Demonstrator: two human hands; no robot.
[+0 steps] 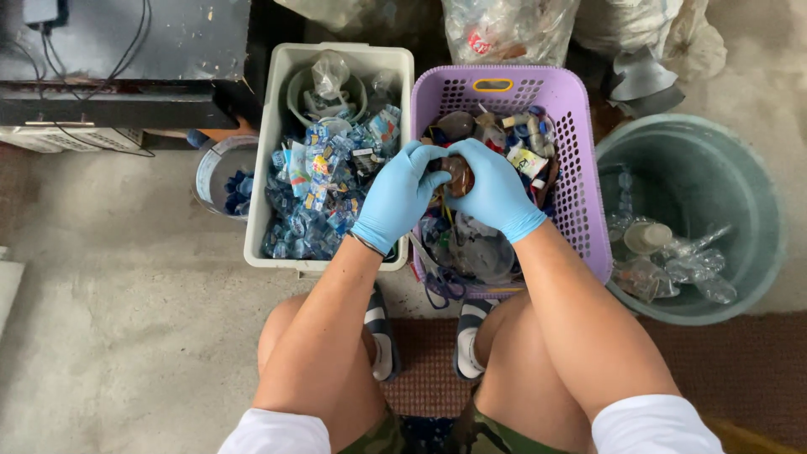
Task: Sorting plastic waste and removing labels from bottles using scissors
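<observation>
We hold a small brown bottle (458,175), as far as the view lets us judge, just above the purple basket (580,151), our left hand (397,197) and right hand (496,192) in blue gloves, each grip closed around it. Left of the basket stands a white bin (267,168) of plastic labels; right of it, a green tub (756,219) of clear bottles.

Three containers stand in a row on the floor (101,336) before the seated person: a bin (261,210) at left, a basket (580,151) in the middle, a tub (756,210) at right. Both hands, left hand (395,197) and right hand (496,193), meet over the basket around a small bottle (458,175). A bucket (214,168) sits just left of the bin; bags (504,25) lie behind the basket.
</observation>
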